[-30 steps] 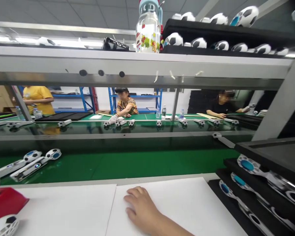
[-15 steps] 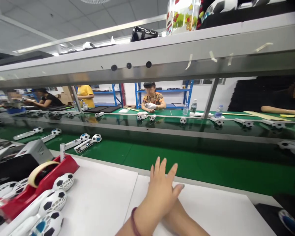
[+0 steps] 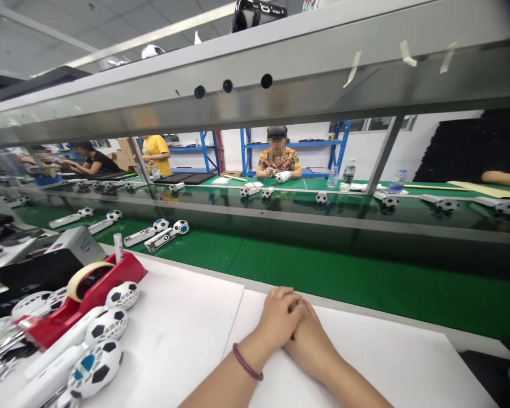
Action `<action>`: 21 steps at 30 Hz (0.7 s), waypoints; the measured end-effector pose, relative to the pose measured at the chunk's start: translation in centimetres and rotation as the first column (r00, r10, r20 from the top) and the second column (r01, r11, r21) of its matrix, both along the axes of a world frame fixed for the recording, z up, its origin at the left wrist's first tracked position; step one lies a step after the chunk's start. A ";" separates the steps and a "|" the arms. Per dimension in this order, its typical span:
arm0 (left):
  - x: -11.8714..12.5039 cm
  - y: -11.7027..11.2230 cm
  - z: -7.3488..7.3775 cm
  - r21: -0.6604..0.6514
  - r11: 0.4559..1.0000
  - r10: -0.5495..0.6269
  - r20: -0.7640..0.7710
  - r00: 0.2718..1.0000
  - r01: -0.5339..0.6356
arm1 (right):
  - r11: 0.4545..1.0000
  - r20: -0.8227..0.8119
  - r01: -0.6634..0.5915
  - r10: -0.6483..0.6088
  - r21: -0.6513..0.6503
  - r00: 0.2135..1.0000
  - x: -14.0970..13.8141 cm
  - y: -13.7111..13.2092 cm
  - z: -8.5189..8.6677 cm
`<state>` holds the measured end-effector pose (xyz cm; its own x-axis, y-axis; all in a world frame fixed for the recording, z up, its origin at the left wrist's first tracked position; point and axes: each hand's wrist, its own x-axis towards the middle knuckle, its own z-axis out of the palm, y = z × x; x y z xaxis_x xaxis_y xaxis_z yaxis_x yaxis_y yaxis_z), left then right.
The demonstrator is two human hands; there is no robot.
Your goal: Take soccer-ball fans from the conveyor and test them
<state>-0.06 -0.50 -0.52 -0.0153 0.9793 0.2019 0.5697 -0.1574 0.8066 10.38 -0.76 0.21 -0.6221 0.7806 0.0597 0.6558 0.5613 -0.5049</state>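
My left hand point(image 3: 280, 314), with a dark red band on its wrist, lies on top of my right hand point(image 3: 312, 345). Its fingers are curled over the right hand's knuckles and hold no object. The right hand rests on a white sheet point(image 3: 386, 362) on the bench, and its fingers are mostly hidden under the left hand. The nearest things are white hand-held fans with football-patterned heads point(image 3: 96, 362) at the lower left, well apart from both hands.
A red tape dispenser point(image 3: 89, 300) and a black tray point(image 3: 29, 275) stand at the left. Beyond the bench edge runs a green conveyor belt point(image 3: 323, 272) carrying more fans point(image 3: 168, 233). A metal shelf point(image 3: 280, 73) hangs overhead. Other people sit at the far side.
The view swung left and up. My left hand came in over the right with fingers spread, then curled its fingers down onto the right hand.
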 end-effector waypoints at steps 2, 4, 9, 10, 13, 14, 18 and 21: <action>-0.8 0.7 -0.1 0.008 1.000 0.021 -0.006 1.000 -0.021 | 1.000 0.039 0.018 -0.018 -0.016 0.999 0.2 0.1 0.1; -2.3 1.5 -0.2 0.031 0.997 0.073 -0.037 0.997 -0.072 | 0.998 0.084 0.036 -0.032 -0.049 0.996 0.4 0.2 0.2; -9.0 3.2 0.4 0.119 0.969 0.243 -0.282 0.928 -0.217 | 0.995 0.128 0.081 -0.072 -0.064 0.989 0.5 0.6 0.3; -10.8 3.6 0.7 0.129 0.958 0.284 -0.342 0.896 -0.255 | 0.994 0.122 0.088 -0.080 -0.059 0.989 0.4 0.6 0.3; -16.9 4.5 1.9 0.108 0.932 0.352 -0.504 0.789 -0.346 | 0.993 0.110 0.102 -0.095 -0.059 0.989 0.3 0.7 0.1; -19.0 4.8 2.3 0.092 0.922 0.363 -0.549 0.753 -0.376 | 0.993 0.107 0.103 -0.096 -0.060 0.990 0.3 0.7 0.0; -26.1 4.9 4.2 0.094 0.843 0.445 -0.674 0.589 -0.530 | 0.994 0.095 0.098 -0.093 -0.054 0.991 0.4 0.8 -0.3; -29.6 4.1 5.3 0.122 0.764 0.516 -0.706 0.486 -0.634 | 0.995 0.103 0.085 -0.078 -0.061 0.992 0.4 1.1 -0.6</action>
<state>-29.65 3.59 4.81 -0.5064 0.8184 0.2715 0.8621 0.4865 0.1416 10.77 0.38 -0.36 -0.5566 0.8291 -0.0527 0.7471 0.4719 -0.4682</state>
